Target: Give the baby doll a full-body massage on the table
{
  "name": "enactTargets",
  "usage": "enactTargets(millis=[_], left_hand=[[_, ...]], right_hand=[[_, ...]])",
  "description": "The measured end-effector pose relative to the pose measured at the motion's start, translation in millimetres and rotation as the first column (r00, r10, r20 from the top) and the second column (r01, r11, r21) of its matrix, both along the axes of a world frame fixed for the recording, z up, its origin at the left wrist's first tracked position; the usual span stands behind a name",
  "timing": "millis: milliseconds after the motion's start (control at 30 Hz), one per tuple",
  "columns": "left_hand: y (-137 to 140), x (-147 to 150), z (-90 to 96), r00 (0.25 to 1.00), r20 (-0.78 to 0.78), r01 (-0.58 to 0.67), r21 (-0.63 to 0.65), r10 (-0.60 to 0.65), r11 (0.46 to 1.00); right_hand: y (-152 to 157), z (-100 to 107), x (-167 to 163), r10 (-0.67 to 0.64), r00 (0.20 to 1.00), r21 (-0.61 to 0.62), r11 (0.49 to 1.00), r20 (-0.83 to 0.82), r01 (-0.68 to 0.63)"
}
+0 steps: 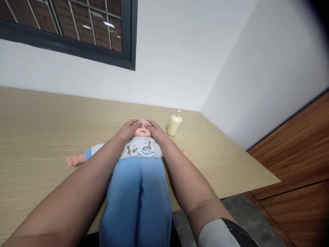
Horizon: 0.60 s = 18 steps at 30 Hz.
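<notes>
A baby doll (141,132) lies on its back on the table, its head away from me. It wears light blue trousers (125,185) and a white top with an elephant print (141,148). My left hand (128,129) cups the left side of the doll's head, thumb across the eye area. On the other side my right hand (155,130) holds the head in the same way, its thumb near the other eye. The doll's mouth and chin show between my hands. One doll arm (76,159) stretches out at the left; the other is mostly behind my right forearm.
A cream pump bottle (174,123) stands on the wooden table (218,151), right of the doll's head. A white wall and a dark-framed window (128,34) are behind the table. Brown wood panelling (295,151) is at the right, beyond the table edge.
</notes>
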<state>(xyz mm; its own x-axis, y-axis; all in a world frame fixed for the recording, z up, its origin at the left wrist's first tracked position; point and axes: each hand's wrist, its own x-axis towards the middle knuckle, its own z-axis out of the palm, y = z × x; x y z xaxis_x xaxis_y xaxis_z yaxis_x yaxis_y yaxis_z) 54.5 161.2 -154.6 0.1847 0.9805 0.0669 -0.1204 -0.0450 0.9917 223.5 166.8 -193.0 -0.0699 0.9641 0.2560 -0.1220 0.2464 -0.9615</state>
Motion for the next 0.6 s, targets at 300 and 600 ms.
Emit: enactTargets(millis=[300,600], left_hand=[[6,-2,-6.5,0.976,0.195,0.105,-0.040,-0.095,0.994],[12,-1,-11.8,0.963,0.259,0.101,-0.070,-0.079,0.992]], right_hand=[[-6,7,-1,-0.001,0.995,-0.078,0.997,-0.104,-0.007],[-17,20,-4,-0.020,0.972,-0.264,0.964,-0.236,-0.044]])
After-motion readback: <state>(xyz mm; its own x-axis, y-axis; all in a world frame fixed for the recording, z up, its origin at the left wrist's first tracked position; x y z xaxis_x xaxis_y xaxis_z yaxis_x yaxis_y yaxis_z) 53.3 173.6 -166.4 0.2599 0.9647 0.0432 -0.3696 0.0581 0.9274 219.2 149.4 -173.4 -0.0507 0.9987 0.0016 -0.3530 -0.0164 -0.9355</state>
